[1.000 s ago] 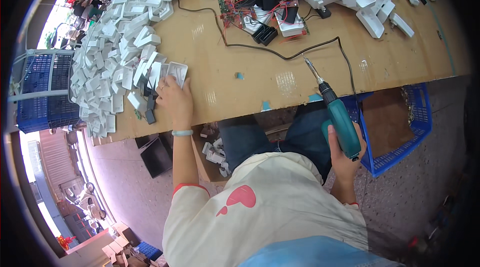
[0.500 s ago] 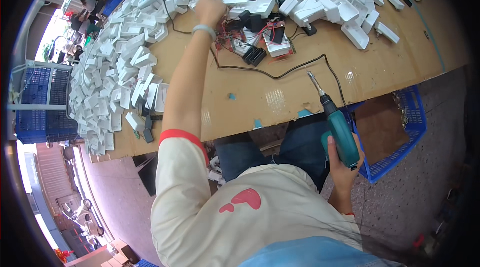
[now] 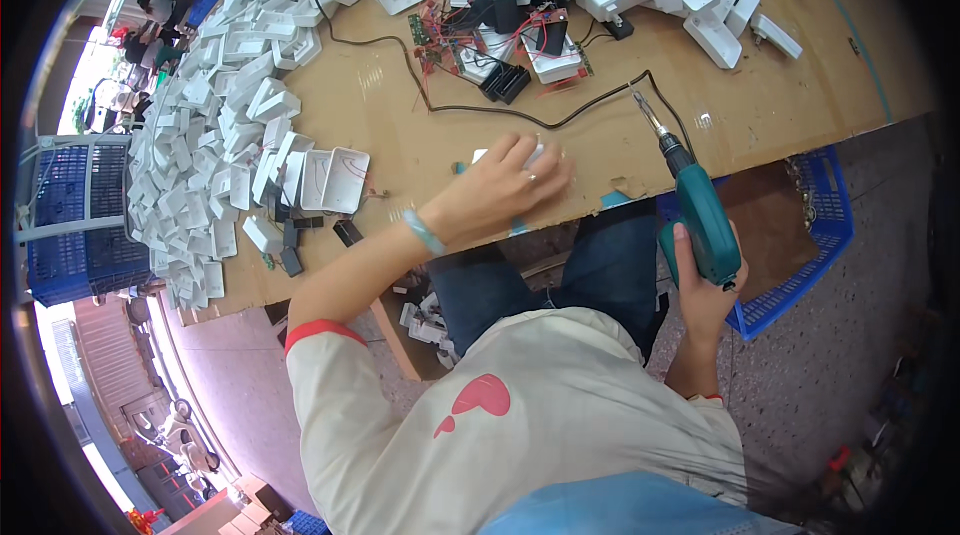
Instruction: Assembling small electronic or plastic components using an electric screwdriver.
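Observation:
My left hand [image 3: 505, 187] is low over the front of the table, its fingers curled over a small white plastic piece [image 3: 480, 154]; most of that piece is hidden, and the fingers are slightly blurred. In my right hand [image 3: 703, 285] is a teal pistol-shaped power tool [image 3: 705, 220] with a black collar and a slim metal tip, pointing up over the table's front edge. Beyond both hands lies a black cable [image 3: 490, 112]. A cluster of red-wired circuit boards [image 3: 440, 30], black blocks [image 3: 506, 83] and white cases [image 3: 553, 63] sits farther back.
White plastic housings [image 3: 225, 100] are heaped along the left and back of the cardboard-covered table [image 3: 400, 150]. A blue crate [image 3: 835, 265] stands below the right edge. Under the table is a cardboard box [image 3: 400, 335] with white parts. Blue crates [image 3: 80, 215] stand at far left.
My left hand has come back from the far pile to the table's front, with a white piece under its fingers. The tool in my right hand has shifted slightly right and up.

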The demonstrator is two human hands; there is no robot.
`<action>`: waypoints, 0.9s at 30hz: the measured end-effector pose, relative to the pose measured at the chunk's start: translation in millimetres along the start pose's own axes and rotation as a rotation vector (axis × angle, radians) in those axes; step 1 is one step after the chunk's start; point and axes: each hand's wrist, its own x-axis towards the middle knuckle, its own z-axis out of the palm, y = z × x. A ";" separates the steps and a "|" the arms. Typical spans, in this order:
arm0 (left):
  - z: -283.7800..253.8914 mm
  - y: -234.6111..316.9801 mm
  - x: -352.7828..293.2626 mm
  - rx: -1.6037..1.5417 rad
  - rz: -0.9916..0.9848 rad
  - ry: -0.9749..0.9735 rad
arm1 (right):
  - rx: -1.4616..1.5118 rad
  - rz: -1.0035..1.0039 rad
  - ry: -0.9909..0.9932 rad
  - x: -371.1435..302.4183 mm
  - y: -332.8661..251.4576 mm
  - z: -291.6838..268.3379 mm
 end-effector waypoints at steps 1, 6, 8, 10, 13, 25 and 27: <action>3.5 2.4 6.6 -0.004 0.001 0.005 | -0.006 0.001 0.002 -1.9 0.8 -0.5; 0.6 3.8 18.5 -0.108 -0.172 0.019 | -0.001 0.038 0.007 -6.9 4.6 -6.4; -24.3 -2.8 28.9 -0.275 -0.235 0.038 | 0.004 0.057 0.045 -5.6 2.6 -6.6; -29.7 -8.6 30.4 -0.429 -0.307 0.048 | 0.021 0.066 0.074 -4.0 3.3 -6.6; -7.7 -31.3 39.1 -0.596 -0.562 0.329 | 0.013 0.030 0.045 -1.7 2.9 -7.6; -3.0 -79.6 65.6 -0.768 -0.886 0.569 | 0.022 0.020 0.032 -3.5 0.4 -11.9; -22.0 -85.3 60.6 -1.011 -0.981 0.774 | 0.028 0.042 0.026 -3.6 -0.2 -11.3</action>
